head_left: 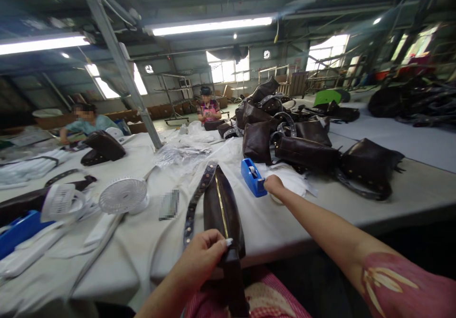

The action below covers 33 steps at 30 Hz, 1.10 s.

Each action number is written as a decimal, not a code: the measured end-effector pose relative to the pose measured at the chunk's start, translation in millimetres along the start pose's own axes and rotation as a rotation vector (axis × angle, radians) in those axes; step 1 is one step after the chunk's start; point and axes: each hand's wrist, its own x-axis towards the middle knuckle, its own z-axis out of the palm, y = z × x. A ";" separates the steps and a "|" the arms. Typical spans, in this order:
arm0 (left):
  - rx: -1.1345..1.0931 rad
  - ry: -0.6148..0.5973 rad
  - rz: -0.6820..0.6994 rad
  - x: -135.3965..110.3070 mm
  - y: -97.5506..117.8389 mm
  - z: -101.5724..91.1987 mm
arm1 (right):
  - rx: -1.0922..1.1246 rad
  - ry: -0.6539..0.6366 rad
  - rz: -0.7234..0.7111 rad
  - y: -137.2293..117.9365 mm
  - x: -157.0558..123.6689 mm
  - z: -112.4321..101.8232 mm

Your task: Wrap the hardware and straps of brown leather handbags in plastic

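A dark brown leather bag [224, 199] lies lengthwise in front of me at the table edge, its gold zipper facing up. Its studded strap [197, 204] curves along the left side. My left hand [204, 256] is closed, pinching a small white piece [229, 242] at the near end of the zipper. To the right of the bag stands a blue tape dispenser [253, 179]. At its front cutting end my right hand [274, 186] is closed, fingers bunched together; whatever they pinch there is too small to make out.
Dark leather bags [285, 132] are heaped at the back right, by white sheets [292, 178]. On the left are a white fan [123, 195] and another blue dispenser [21, 232]. A metal post [123, 66] rises from the table. Two people sit across the table.
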 end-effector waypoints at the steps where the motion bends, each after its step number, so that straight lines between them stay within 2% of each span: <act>1: 0.016 0.014 0.031 -0.4 -0.8 0.1 | -0.008 -0.019 -0.001 -2.6 -1.7 -3.8; 5: 0.155 0.061 0.175 -0.6 -5.5 -0.8 | 0.040 -0.173 -0.031 -3.1 -29.6 -8.8; 7: 0.229 0.076 0.208 -1.3 -6.1 -0.1 | 0.108 -0.289 -0.061 -1.8 -60.1 -6.6; 10: 0.367 0.130 0.249 -5.9 -3.7 5.4 | 0.230 -0.502 -0.085 -6.1 -120.1 -5.3; 13: 0.561 0.222 0.330 -13.9 -3.3 15.5 | 0.426 -0.793 -0.050 -16.9 -174.4 -6.8; 15: 0.682 0.272 0.391 -19.3 -6.6 22.5 | 0.476 -0.886 0.015 -23.1 -196.7 -6.3; 16: 0.735 0.290 0.412 -21.5 -9.1 25.6 | 0.470 -0.893 0.046 -25.1 -203.2 -5.0; 22: 0.945 0.370 0.482 -25.7 -25.2 34.7 | 0.405 -0.872 0.144 -26.3 -207.6 8.2; 28: 0.973 0.470 0.621 -23.7 -33.0 37.5 | 0.322 -0.905 0.203 -26.4 -204.2 11.9; 33: 0.982 0.494 0.655 -22.1 -34.4 38.8 | 0.267 -0.956 0.241 -27.2 -200.6 13.0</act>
